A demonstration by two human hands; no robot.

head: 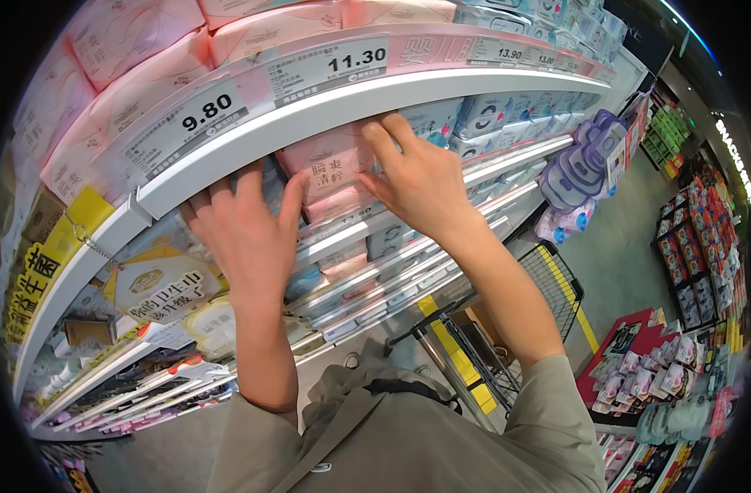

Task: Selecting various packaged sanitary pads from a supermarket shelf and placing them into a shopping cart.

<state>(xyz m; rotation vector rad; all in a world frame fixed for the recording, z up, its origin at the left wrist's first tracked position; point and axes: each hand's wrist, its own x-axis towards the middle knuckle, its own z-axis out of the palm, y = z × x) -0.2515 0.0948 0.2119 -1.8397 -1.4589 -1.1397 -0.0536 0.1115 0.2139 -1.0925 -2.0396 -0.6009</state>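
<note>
A pink soft pack (329, 160) with printed writing stands on a lower shelf, just under the white front edge (276, 126) of the shelf above. My right hand (415, 175) is at the pack's right side, with thumb and fingers against it. At the pack's left side is my left hand (249, 228), its thumb touching the edge. The other left fingers reach up under the shelf edge, so their tips are hidden. Another pink pack (341, 262) sits one shelf further down. Blue and white packs (486, 117) fill the row to the right.
Larger pink packs (270, 37) line the upper shelf behind price tags (209, 117). Purple packs (588, 154) hang at the shelf's end. A wire shopping cart (551, 277) stands at my right, near a display of small packages (653, 370). A yellow sign (48, 265) juts out left.
</note>
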